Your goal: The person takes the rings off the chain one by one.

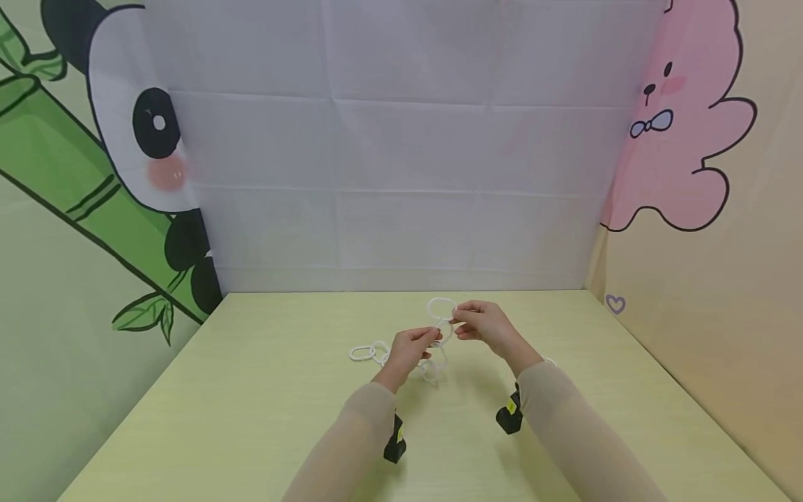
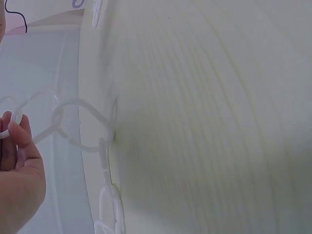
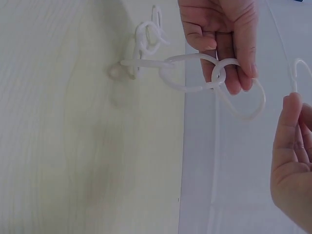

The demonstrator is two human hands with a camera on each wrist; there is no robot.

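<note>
My left hand (image 1: 410, 352) pinches a white plastic chain link (image 3: 263, 105) between thumb and fingertips. From that link, more joined white links (image 2: 80, 101) hang down to the table, and the chain's far end (image 1: 362, 360) lies to the left of the hand. My right hand (image 1: 489, 326) is a little higher and to the right, its thumb and fingers pinching another white link (image 1: 442, 299). In the right wrist view, this link (image 3: 294, 73) runs off the edge, beside the left hand's link with a gap showing between them.
Another white link (image 1: 549, 361) shows on the table (image 1: 251, 411) beyond the right forearm. A white cloth backdrop (image 1: 408, 230) stands at the table's back edge. Printed panels flank both sides. Black wrist cameras (image 1: 395, 443) hang beneath the sleeves.
</note>
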